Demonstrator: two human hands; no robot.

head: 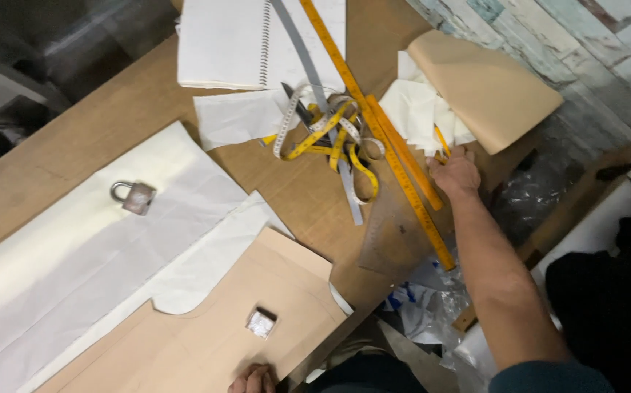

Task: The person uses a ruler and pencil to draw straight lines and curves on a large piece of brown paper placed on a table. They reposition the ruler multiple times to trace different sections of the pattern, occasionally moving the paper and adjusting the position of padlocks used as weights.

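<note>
The right hand (455, 175) is stretched out to the far right part of the table (75, 138), its fingers curled down onto a yellow pencil (442, 140) that lies among white paper scraps (421, 109). Whether the pencil is actually pinched or only touched cannot be told, since the fingertips are hidden by the back of the hand. The scraps are partly covered by a folded sheet of tan paper (486, 87), which overhangs the right edge of the table.

Just left of the hand, two long yellow rulers (395, 145) are laid side by side, running diagonally from the far edge toward the near right edge. A clear set square (395, 236) is tucked partly under them, near the right edge. Further left, a yellow and white tape measure (333, 131) is heaped in loose coils over a pair of scissors (297, 109), with a grey curved ruler (308, 62) passing through the pile. A spiral notebook (242, 40) lies open at the far edge.

The left hand (253, 380) is seen only as knuckles at the near edge, pressed on a tan paper pattern (206, 327), apparently to keep it from sliding; its grip cannot be judged. The pattern is weighted by a small silvery block (261, 322) and is laid over white fabric (75, 255), which is spread across the left part of the table and held flat by a padlock (135, 196).
</note>
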